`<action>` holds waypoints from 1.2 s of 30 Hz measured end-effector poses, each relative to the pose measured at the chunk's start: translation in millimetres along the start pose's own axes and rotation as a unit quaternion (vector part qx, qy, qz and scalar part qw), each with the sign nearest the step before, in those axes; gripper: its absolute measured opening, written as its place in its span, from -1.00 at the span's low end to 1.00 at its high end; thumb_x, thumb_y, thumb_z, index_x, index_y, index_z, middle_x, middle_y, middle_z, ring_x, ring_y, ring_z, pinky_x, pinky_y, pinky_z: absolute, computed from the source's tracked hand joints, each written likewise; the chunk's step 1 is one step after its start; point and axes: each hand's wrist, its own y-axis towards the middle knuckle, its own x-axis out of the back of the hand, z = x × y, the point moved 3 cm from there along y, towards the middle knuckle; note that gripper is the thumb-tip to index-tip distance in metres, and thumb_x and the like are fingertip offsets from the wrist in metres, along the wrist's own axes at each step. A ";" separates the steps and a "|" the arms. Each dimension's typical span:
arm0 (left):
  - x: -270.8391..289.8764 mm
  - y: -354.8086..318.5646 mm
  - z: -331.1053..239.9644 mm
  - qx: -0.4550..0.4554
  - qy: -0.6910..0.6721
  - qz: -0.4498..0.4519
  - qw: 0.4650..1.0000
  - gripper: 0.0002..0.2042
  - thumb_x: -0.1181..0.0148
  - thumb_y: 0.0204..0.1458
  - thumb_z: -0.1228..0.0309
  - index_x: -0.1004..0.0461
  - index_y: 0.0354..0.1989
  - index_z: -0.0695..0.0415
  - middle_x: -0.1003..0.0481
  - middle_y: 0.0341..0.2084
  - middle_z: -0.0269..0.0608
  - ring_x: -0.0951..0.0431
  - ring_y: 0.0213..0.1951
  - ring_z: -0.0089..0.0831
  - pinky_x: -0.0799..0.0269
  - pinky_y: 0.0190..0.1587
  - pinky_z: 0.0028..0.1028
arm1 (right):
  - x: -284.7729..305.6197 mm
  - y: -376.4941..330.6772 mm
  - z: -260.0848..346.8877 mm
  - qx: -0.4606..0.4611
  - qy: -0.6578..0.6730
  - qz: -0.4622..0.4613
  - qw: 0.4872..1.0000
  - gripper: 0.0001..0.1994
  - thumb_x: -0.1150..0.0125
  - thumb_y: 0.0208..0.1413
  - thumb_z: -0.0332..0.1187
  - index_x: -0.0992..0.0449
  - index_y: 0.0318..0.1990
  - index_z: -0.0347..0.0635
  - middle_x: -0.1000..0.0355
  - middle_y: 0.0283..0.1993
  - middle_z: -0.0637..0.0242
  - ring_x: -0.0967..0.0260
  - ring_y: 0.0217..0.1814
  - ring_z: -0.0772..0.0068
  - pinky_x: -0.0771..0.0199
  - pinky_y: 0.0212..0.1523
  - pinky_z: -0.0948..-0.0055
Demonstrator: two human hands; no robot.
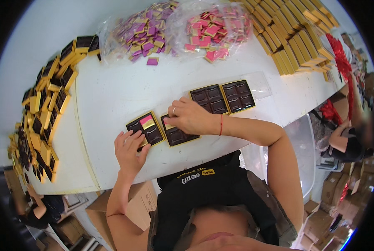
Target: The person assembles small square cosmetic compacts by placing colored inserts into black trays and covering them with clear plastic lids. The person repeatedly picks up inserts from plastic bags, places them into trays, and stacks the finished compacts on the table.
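Four small gold-edged boxes with dark moulded trays lie in a slanting row on the white table [107,96]. Over the leftmost box [157,133], my left hand [129,154] has its thumb and fingers round a gold-wrapped square [143,143] in the lower left compartment. A pink-and-gold wrapped square [147,121] fills an upper compartment of that box. My right hand [191,116] reaches across the second box [178,137], fingertips pinching a gold-wrapped square [169,125] at its upper left compartment. The third box [210,99] and fourth box [238,96] show bare dark compartments.
Clear plastic bags hold purple-and-gold squares [143,33] and pink-and-gold squares [208,31] at the back. One purple square [152,61] lies loose. Piled boxes [44,113] line the left; stacked gold boxes [295,46] stand back right. Other people work at both sides.
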 end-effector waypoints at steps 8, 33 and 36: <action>-57.8 211.1 -13.0 -0.081 -0.174 -0.101 0.976 -0.85 -0.20 0.05 0.54 -0.58 -0.20 0.18 -0.60 -0.27 -0.11 -0.57 -0.22 -0.12 -0.46 -0.11 -0.30 | 60.2 4.4 -131.8 -0.221 0.026 -0.164 0.961 -0.90 -0.15 0.07 -0.40 -0.57 -0.35 -0.17 -0.50 -0.22 0.09 -0.45 -0.17 0.01 -0.42 -0.14 0.07; -115.6 299.9 -12.6 0.141 -0.500 0.016 0.855 -0.82 -0.21 0.15 0.33 -0.51 -0.16 0.16 -0.60 -0.26 -0.22 -0.59 -0.25 -0.41 -0.46 -0.22 -0.47 | 115.4 -46.2 -177.5 -0.352 0.654 -0.233 0.627 -0.60 0.04 0.25 -0.45 -0.26 0.24 -0.22 -0.43 0.02 0.26 -0.55 -0.02 0.16 -0.64 -0.15 0.43; -85.1 244.0 -23.1 0.220 -0.674 0.108 0.697 -0.77 -0.13 0.23 0.39 -0.41 -0.01 0.21 -0.57 -0.15 -0.15 -0.60 -0.20 -0.42 -0.48 -0.17 -0.49 | 111.8 -54.7 -129.0 -0.356 0.685 -0.194 0.605 -0.64 0.06 0.24 -0.46 -0.30 0.19 -0.22 -0.45 -0.01 0.22 -0.54 0.02 0.17 -0.64 -0.17 0.44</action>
